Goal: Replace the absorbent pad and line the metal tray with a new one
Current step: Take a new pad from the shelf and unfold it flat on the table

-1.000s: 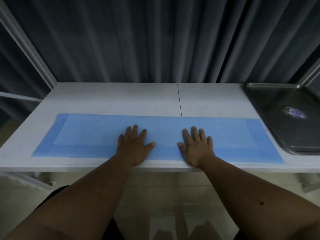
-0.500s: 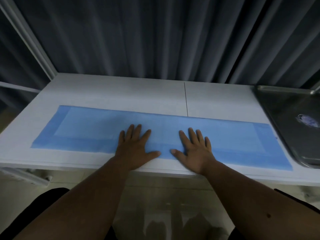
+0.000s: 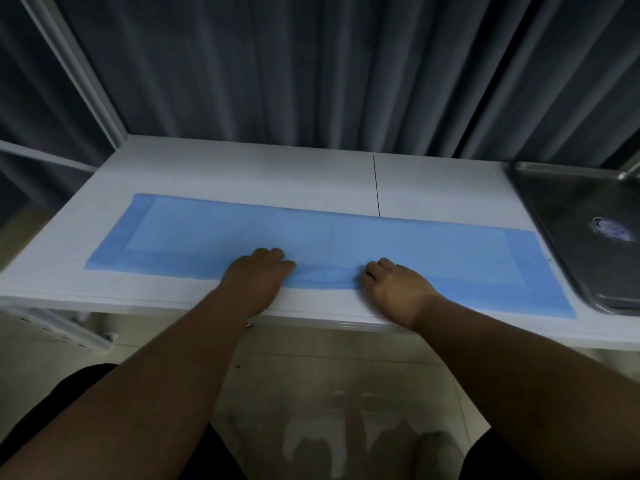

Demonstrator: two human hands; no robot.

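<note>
White table (image 3: 242, 174): both hands (image 3: 254, 278) curled, pinching blue pad (image 3: 433, 251) near edge.

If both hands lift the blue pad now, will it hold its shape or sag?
The blue pad will probably sag: it already puckers between the left hand and right hand. It looks thin and light, lying flat. It may slide easily on the smooth white table.

Dim, bluish light; soft motion blur around the fingers (image 3: 273, 252), wide-angle bending beyond them at the edges.
</note>
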